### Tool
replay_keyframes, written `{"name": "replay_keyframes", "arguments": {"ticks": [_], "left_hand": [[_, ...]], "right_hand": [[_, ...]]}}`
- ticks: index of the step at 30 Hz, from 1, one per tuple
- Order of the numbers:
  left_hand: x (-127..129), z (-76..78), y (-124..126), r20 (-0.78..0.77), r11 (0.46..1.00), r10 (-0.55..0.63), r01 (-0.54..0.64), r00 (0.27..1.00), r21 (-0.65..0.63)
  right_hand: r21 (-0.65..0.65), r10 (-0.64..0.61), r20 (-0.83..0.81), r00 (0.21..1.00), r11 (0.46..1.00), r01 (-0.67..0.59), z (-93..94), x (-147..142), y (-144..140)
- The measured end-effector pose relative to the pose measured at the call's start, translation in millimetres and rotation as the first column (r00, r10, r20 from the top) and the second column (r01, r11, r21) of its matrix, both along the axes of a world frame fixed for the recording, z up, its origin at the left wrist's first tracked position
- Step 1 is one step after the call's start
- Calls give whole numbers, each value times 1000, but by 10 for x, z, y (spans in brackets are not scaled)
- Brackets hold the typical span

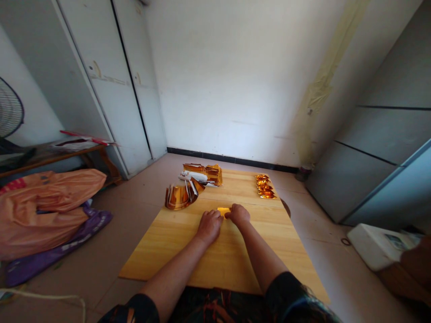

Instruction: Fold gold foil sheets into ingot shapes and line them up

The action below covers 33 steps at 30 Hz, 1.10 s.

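Note:
Both hands meet over the middle of the wooden table [188,251]. Between them is a small piece of gold foil paper [223,211], flat and bright yellow-gold. My left hand [209,225] is closed at its left end, fingers curled. At its right end my right hand [239,214] pinches it between thumb and fingers. Beyond the left hand, curved sheets of gold foil paper [180,195] stand bent on the table. A row of folded gold foil pieces [264,186] lies at the far right.
Behind the curved sheets lies a stack of gold paper with a white wrapper [195,176]. An orange sack [50,211] and a purple bag [63,246] rest on the floor at left. A white box [377,246] stands at right, near a grey refrigerator [367,161].

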<state>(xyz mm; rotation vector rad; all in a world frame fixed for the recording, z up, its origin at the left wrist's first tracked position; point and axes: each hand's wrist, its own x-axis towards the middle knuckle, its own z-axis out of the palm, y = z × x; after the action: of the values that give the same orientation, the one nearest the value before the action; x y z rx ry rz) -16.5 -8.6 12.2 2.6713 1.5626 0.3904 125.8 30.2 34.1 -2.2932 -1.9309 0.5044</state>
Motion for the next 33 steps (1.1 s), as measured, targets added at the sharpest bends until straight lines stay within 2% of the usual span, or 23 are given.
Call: {"name": "replay_keyframes", "arguments": {"ticks": [4, 13, 19, 26, 33], "left_hand": [[0, 6, -11, -20, 1000, 14, -14, 1000, -11], [-5, -35, 2, -26, 1000, 13, -13, 1000, 6], [-11, -7, -13, -6, 1000, 11, -11, 1000, -20], [-1, -3, -18, 16, 999, 18, -18, 1000, -31], [-5, -2, -14, 3, 998, 23, -23, 1000, -51]], "right_hand": [[-17, -61, -43, 997, 998, 60, 8, 86, 27], [59, -55, -101, 993, 996, 62, -34, 382, -3], [27, -66, -101, 993, 997, 70, 17, 252, -67], [-7, -62, 10, 998, 998, 62, 96, 22, -162], [-54, -76, -10, 997, 996, 76, 127, 58, -133]]}}
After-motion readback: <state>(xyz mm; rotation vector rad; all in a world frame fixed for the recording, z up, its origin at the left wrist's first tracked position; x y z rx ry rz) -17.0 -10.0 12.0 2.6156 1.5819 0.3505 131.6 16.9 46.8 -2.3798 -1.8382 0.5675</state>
